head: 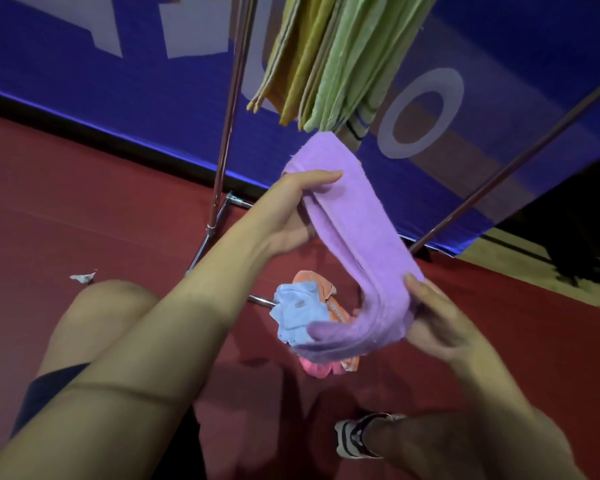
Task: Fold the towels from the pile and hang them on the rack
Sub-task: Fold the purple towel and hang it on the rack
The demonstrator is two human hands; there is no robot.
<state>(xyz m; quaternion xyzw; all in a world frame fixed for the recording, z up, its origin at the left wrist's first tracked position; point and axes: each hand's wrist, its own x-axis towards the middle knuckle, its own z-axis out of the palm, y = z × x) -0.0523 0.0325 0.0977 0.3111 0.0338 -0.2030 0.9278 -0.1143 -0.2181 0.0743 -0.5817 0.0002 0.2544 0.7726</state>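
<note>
My left hand (291,209) pinches the upper end of the folded purple towel (354,237), thumb on top, its fingers hidden behind the cloth. My right hand (440,327) grips the lower end, thumb on the front, its fingers hidden too. Below my 2 hands, the pile (309,317) lies on the red floor (84,202), partly covered by the sagging towel. Above my left hand, green and yellow towels (326,57) hang from the rack (227,133), whose top is cut off.
</note>
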